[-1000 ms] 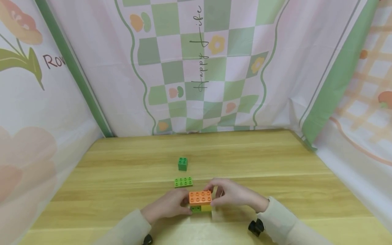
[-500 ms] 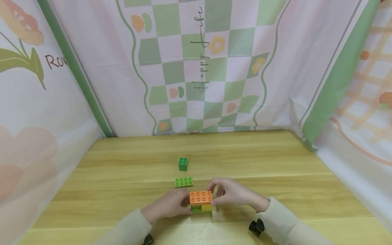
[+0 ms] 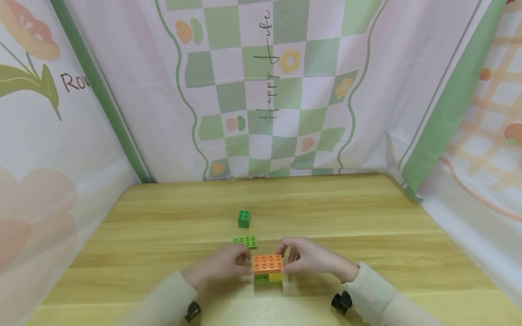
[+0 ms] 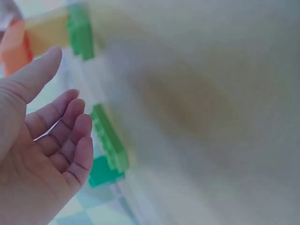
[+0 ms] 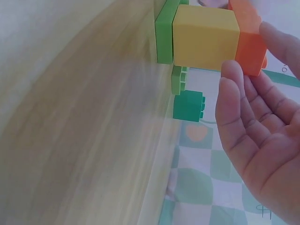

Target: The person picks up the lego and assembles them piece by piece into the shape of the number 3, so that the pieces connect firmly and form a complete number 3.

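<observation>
In the head view an orange brick (image 3: 267, 262) lies across a yellow brick (image 3: 275, 277), which stands on the right part of a green base plate (image 3: 261, 279). My right hand (image 3: 311, 258) pinches the orange brick's right end between thumb and fingers; the right wrist view shows the hand (image 5: 274, 131) there too. My left hand (image 3: 220, 262) is just left of the stack, its fingers loosely bent. The left wrist view shows nothing in that hand (image 4: 47, 145), with a gap to the orange brick (image 4: 15, 47).
Behind the left hand lies a light green flat brick (image 3: 249, 243), partly covered by it. Farther back stands a dark green brick (image 3: 244, 219). Patterned cloth (image 3: 267, 90) hangs beyond the wooden table (image 3: 326, 199) and at both sides.
My left hand has let go of the stack and moved slightly left and away, now covering part of the light green flat brick. The right hand and the stack look nearly unchanged.
</observation>
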The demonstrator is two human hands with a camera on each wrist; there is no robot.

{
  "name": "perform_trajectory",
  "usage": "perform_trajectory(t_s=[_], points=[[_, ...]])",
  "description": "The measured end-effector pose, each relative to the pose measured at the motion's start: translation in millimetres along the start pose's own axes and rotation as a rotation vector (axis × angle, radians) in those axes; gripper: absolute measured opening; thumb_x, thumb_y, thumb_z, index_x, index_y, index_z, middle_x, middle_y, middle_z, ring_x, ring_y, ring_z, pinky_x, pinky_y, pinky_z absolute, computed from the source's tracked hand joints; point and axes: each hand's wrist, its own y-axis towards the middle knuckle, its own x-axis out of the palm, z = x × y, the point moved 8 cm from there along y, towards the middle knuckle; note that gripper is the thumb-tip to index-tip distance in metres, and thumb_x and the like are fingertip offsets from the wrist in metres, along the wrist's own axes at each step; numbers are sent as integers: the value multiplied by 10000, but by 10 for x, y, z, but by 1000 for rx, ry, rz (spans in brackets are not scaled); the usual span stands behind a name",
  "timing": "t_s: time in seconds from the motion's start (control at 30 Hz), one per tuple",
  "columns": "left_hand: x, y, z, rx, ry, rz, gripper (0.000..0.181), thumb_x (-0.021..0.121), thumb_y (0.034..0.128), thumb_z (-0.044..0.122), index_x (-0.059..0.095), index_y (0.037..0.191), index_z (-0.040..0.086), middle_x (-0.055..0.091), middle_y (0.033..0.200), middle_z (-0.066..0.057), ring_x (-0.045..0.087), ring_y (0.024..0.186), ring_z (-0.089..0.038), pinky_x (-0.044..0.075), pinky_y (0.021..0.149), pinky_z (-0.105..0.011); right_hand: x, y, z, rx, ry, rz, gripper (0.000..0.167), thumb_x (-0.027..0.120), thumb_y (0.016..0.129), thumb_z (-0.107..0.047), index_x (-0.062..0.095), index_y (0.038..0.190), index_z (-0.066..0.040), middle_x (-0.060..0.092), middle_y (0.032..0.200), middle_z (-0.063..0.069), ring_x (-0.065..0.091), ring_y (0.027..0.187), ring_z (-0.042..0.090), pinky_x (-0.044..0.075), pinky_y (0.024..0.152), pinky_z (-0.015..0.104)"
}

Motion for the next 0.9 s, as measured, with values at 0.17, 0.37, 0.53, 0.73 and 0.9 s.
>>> perform_trajectory(t_s=[0.17, 0.37, 0.53, 0.73, 0.9], points=[[-234, 49, -70, 6, -14, 78, 308, 707, 794, 283, 627, 990, 60, 580, 870, 18, 527, 781, -112, 458, 683, -260, 4, 3, 3, -1, -4, -3, 243, 709, 804, -167, 581, 1008, -128, 557, 969, -18, 581, 704, 113, 498, 673, 295], [-422, 142, -292, -49, -88, 153, 290, 679, 834, 229, 598, 1020, 21, 562, 865, 4, 519, 782, -143, 461, 649, -295, 2, -3, -10, -16, 0, -2, 253, 713, 801, -167, 584, 1009, -105, 561, 970, -11, 577, 704, 112, 497, 670, 293], [-507, 244, -549, -153, -185, 211, 317, 658, 855, 234, 568, 1065, 14, 554, 928, -34, 525, 835, -173, 472, 689, -316, 5, 1, 20, 11, 2, -6, 252, 709, 804, -173, 582, 1019, -134, 559, 977, -17, 581, 706, 120, 497, 678, 294], [-608, 344, -693, -247, -312, 266, 475, 663, 852, 214, 483, 1227, -15, 530, 1026, -108, 537, 868, -222, 497, 682, -337, 7, 2, 25, 16, 1, -8, 255, 709, 805, -181, 581, 1022, -139, 556, 978, -24, 580, 712, 117, 494, 682, 288], [-630, 434, -707, -255, -309, 270, 557, 665, 852, 219, 432, 1314, 14, 537, 1068, -116, 540, 906, -225, 493, 713, -351, -1, -8, 11, -2, 7, -9, 250, 703, 813, -177, 581, 1025, -122, 555, 979, -17, 580, 711, 116, 495, 681, 290]])
